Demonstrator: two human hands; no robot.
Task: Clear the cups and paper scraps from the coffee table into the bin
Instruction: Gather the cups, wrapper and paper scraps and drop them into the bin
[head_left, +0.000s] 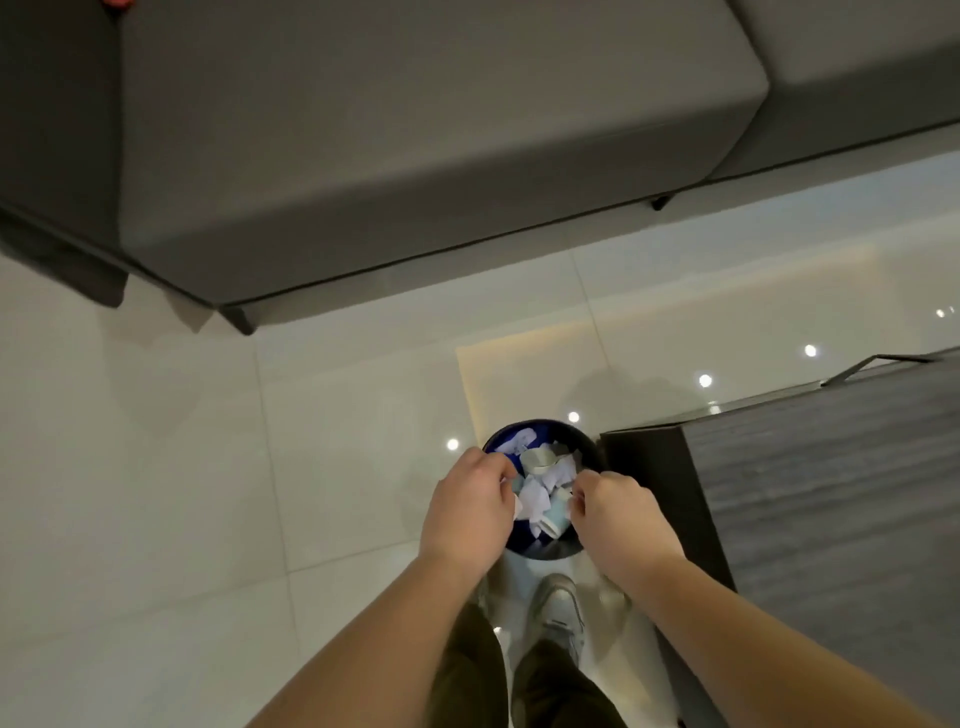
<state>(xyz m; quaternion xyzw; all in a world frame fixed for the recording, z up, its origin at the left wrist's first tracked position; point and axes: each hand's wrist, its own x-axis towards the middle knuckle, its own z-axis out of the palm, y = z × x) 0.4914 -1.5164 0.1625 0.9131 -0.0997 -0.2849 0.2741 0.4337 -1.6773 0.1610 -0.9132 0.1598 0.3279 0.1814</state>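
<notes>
Straight below me on the floor stands a round dark bin (582, 437) with a blue liner. Inside it lie crumpled white paper scraps (535, 496) and pale cups (537, 460). My left hand (470, 504) hovers over the bin's left rim with its fingers curled, and a white paper scrap (517, 512) shows at its fingertips. Over the right rim, my right hand (621, 512) also has curled fingers; whether they hold anything is hidden. The corner of the dark wood-grain coffee table (810, 499) sits just right of the bin.
A grey sofa (415, 156) fills the top of the view, with glossy white floor tiles (208, 467) between it and me. My legs and a grey shoe (558, 608) are just behind the bin.
</notes>
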